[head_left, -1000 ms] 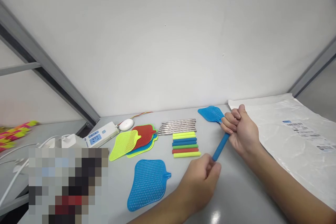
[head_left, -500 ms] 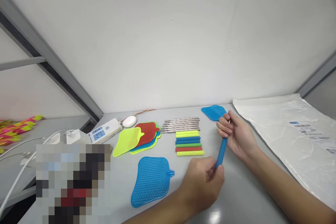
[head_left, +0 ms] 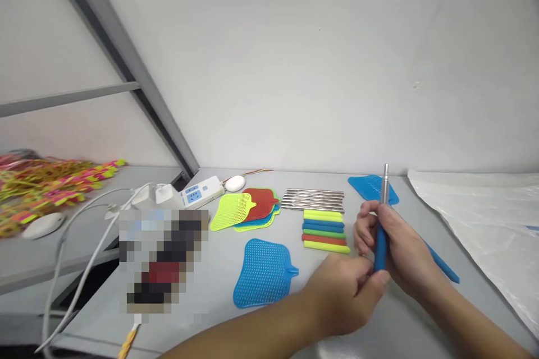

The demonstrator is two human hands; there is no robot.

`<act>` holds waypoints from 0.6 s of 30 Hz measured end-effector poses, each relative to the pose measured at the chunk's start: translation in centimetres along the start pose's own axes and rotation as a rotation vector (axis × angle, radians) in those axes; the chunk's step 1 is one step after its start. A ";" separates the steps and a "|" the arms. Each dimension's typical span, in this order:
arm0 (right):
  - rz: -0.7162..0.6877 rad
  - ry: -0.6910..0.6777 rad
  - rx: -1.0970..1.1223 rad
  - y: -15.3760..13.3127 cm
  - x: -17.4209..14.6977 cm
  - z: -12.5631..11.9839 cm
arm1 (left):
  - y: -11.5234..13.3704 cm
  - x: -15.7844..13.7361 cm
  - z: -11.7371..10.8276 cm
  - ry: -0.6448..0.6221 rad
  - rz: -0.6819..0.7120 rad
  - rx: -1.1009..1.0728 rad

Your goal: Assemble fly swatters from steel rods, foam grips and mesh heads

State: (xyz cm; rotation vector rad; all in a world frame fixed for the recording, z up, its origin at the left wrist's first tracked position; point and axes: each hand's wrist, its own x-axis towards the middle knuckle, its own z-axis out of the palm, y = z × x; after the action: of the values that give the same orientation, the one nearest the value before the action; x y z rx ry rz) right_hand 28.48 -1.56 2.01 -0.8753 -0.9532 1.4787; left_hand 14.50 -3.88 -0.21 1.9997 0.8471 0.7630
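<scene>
A blue fly swatter handle (head_left: pixel 381 249) with a metal rod (head_left: pixel 385 182) rising from its top stands nearly upright between my hands. My left hand (head_left: pixel 347 294) is closed round the handle's lower end. My right hand (head_left: pixel 404 252) grips its upper part, thumb against it near the rod. Left of my hands lies a loose blue swatter head (head_left: pixel 265 274), perforated. Behind my right hand a blue swatter head (head_left: pixel 370 186) rests at the back, and a second blue handle (head_left: pixel 444 263) shows past my wrist; my hand hides what lies between them.
Metal rods (head_left: pixel 312 199) and coloured handle sleeves (head_left: pixel 323 230) lie in rows mid-table. Yellow, red and blue swatter heads (head_left: pixel 233 210) overlap beside a power strip (head_left: pixel 202 193). A white plastic bag (head_left: pixel 475 219) covers the right side. White cables (head_left: pixel 95 258) hang at left.
The view has swung left. The blue handle has turned more upright, and the metal rod now shows above my right hand. Both hands stay on it.
</scene>
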 end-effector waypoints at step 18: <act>-0.284 -0.590 -1.635 0.6 -0.6 -2.3 | -2.8 -7.3 -9.8 0.277 -0.132 0.599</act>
State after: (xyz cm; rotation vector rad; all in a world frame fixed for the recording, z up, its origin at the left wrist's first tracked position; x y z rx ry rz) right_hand 30.38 -1.96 0.53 -1.2735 -2.7051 0.4126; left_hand 2.02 -4.00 0.69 2.3463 1.4944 0.7816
